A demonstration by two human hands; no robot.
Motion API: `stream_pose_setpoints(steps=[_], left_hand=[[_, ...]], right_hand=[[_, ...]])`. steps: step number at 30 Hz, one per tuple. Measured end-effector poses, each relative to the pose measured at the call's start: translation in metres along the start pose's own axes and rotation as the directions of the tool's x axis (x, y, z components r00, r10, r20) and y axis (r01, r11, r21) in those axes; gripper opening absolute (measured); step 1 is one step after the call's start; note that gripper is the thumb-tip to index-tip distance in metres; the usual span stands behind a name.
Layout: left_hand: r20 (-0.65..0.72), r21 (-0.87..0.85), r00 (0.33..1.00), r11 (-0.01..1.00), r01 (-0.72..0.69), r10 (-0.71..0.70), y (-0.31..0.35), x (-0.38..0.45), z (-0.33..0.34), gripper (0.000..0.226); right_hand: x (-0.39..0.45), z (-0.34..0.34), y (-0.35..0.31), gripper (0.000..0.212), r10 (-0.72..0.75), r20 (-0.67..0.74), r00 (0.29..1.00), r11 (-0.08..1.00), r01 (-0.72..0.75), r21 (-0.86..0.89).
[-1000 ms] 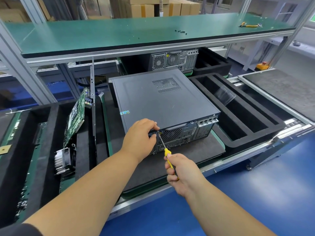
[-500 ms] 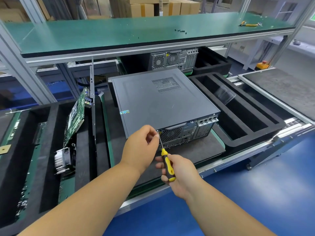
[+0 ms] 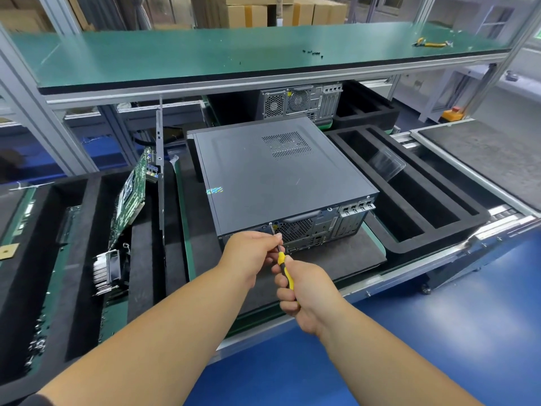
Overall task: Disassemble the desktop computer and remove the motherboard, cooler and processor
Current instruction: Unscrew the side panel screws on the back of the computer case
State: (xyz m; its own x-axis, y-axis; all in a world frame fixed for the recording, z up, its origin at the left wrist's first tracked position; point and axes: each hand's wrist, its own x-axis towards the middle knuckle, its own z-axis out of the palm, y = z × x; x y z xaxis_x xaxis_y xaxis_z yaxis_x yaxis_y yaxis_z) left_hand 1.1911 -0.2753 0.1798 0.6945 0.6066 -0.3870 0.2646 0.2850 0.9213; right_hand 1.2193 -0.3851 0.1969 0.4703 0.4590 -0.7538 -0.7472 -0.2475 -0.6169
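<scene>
On the dark foam mat (image 3: 336,259) in front of me lay the desktop computer (image 3: 281,183), closed, flat on its side, its rear panel facing me. My right hand (image 3: 310,291) was wrapped around the yellow-and-black handle of the screwdriver (image 3: 282,263), whose shaft angled up to a screw (image 3: 270,223) at the top edge of the rear panel, just left of the fan grille (image 3: 294,230). My left hand (image 3: 248,256) sat against the panel's lower left corner, its fingertips (image 3: 276,236) pinching the shaft just below the tip. To the left, a green circuit board (image 3: 131,197) leaned in a black foam tray (image 3: 73,230), with a finned cooler (image 3: 106,272) below it. A slotted foam tray (image 3: 433,212) lay to the right of the case.
</scene>
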Motion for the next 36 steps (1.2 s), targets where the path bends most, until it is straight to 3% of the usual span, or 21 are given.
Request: stream_pose_setpoints(steps=[3,5,7,9,11,13,14,15,16,17,19,22,30,36], left_hand=[[0.000,0.022,1.000,1.000,0.003,-0.003,0.000,0.002,0.001,0.024],[0.002,0.019,1.000,1.000,0.013,-0.013,0.000,0.004,0.001,0.024],[0.013,-0.006,1.000,1.000,0.028,-0.028,-0.001,0.005,0.001,0.023],[0.023,-0.042,0.999,0.998,0.043,-0.042,-0.002,0.005,0.001,0.022],[0.021,-0.062,0.998,0.997,0.056,-0.055,-0.003,0.005,0.000,0.020],[0.021,-0.066,0.998,0.996,0.063,-0.062,-0.005,0.006,-0.001,0.020],[0.028,-0.073,0.997,0.995,0.067,-0.065,-0.005,0.006,-0.002,0.019],[0.039,-0.093,0.997,0.993,0.075,-0.072,-0.005,0.006,-0.003,0.019],[0.052,-0.119,0.995,0.989,0.088,-0.082,-0.004,0.006,-0.004,0.019],[0.067,-0.146,0.993,0.984,0.105,-0.096,-0.004,0.007,-0.003,0.018],[0.096,-0.196,0.986,0.968,0.154,-0.137,-0.003,0.007,-0.001,0.018],[0.104,-0.255,0.974,0.941,0.221,-0.201,-0.003,0.006,0.002,0.019],[0.060,-0.384,0.966,0.887,0.255,-0.252,-0.003,0.006,0.002,0.011],[0.008,-0.311,0.969,0.921,0.236,-0.245,-0.002,0.009,0.004,0.019]], right_hand=[[0.005,-0.002,-0.001,0.034,-0.047,-0.034,0.998,0.984,0.041,-0.172],[0.005,-0.006,0.001,0.031,-0.205,-0.013,0.979,0.916,0.188,-0.355],[0.009,-0.007,0.004,0.031,-0.402,0.000,0.915,0.629,0.277,-0.726],[0.014,-0.003,0.009,0.031,-0.534,-0.042,0.844,0.341,0.169,-0.925],[0.020,-0.003,0.014,0.022,-0.596,-0.048,0.801,0.275,0.148,-0.950],[0.022,-0.007,0.015,0.026,-0.543,-0.018,0.840,0.403,0.242,-0.883],[0.021,-0.011,0.013,0.029,-0.465,-0.007,0.885,0.586,0.302,-0.752],[0.019,-0.013,0.010,0.031,-0.337,0.017,0.941,0.794,0.294,-0.531],[0.016,-0.016,0.007,0.036,-0.205,0.079,0.976,0.933,0.219,-0.285],[0.014,-0.019,0.005,0.042,-0.112,0.160,0.981,0.988,0.126,-0.084],[0.013,-0.023,0.003,0.052,-0.040,0.296,0.954,0.988,-0.006,0.152],[0.013,-0.021,0.002,0.049,-0.060,0.337,0.940,0.975,-0.018,0.222],[0.006,-0.009,0.006,0.041,-0.110,0.090,0.990,0.991,0.102,0.089],[0.006,-0.003,0.007,0.038,-0.133,-0.052,0.990,0.990,0.131,-0.042]])
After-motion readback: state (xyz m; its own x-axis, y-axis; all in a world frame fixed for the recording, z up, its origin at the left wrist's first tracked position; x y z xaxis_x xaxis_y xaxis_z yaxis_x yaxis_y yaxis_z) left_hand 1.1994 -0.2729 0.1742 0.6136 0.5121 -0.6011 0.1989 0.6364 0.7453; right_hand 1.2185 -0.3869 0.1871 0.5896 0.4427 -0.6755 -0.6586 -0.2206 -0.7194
